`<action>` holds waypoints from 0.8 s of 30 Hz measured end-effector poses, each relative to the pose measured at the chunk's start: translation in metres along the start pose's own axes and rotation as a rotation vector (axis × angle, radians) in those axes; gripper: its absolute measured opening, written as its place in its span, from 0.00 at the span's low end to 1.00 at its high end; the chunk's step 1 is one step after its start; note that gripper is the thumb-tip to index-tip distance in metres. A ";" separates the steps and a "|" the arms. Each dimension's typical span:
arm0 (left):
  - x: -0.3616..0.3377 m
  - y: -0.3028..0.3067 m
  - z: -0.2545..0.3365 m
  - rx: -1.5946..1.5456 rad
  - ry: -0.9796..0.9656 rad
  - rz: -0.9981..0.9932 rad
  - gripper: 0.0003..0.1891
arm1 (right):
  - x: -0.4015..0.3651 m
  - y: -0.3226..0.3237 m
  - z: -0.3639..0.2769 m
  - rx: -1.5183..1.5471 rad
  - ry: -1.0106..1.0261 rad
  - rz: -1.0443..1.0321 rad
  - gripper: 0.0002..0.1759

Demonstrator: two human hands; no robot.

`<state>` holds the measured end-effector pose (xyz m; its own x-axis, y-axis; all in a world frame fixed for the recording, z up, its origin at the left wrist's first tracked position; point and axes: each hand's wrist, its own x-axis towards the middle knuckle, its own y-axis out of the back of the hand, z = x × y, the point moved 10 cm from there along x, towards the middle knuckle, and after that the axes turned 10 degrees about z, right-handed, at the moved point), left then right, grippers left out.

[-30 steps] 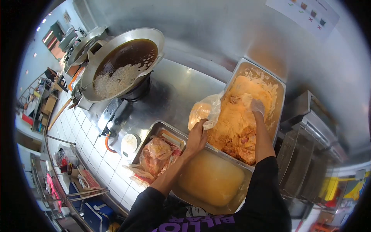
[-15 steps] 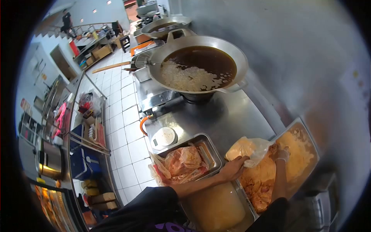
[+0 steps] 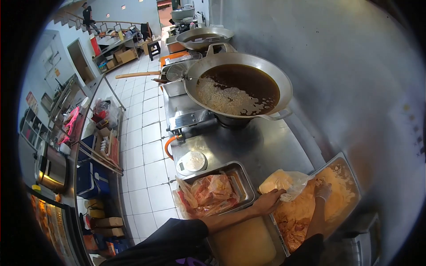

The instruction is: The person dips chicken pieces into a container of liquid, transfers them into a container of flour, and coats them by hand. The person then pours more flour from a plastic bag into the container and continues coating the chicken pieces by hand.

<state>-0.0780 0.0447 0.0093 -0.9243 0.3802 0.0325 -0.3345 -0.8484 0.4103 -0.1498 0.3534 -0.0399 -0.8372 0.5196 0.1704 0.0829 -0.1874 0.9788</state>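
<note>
My left hand (image 3: 269, 201) grips the gathered neck of a clear plastic bag (image 3: 278, 181) that holds pale orange powder. The bag rests over the corner of a metal tray (image 3: 356, 189). Inside that tray lie orange breading flour (image 3: 339, 177) and coated pieces of raw meat (image 3: 295, 226). My right hand (image 3: 323, 190), in a clear glove, is down at the flour with its fingers curled. A small crumbly lump shows at the fingertips, too coated to name.
Left of the bag, another tray (image 3: 252, 186) holds bagged raw meat (image 3: 211, 190). Nearer me is a container of cloudy liquid (image 3: 244, 244). A white kitchen scale (image 3: 193, 162) sits behind. Farther off stands a wok (image 3: 285, 84) of bubbling oil with a long-handled strainer (image 3: 175, 72).
My right hand has shifted slightly within the flour tray. My left hand keeps its hold on the plastic bag. The whole view has tilted slightly.
</note>
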 end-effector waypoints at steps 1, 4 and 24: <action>0.000 -0.005 -0.005 -0.012 -0.002 -0.007 0.20 | -0.002 0.011 0.010 0.120 -0.062 0.018 0.25; 0.003 -0.011 -0.014 -0.019 -0.208 0.166 0.20 | 0.017 -0.004 0.064 0.445 -0.177 0.057 0.25; -0.014 0.026 -0.002 -0.128 -0.109 -0.024 0.28 | -0.353 0.140 -0.076 0.376 0.378 -0.552 0.21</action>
<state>-0.0743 0.0165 0.0174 -0.8929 0.4324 0.1257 -0.3831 -0.8761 0.2927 0.1166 0.0802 0.0287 -0.9330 0.1227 -0.3384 -0.2788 0.3482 0.8950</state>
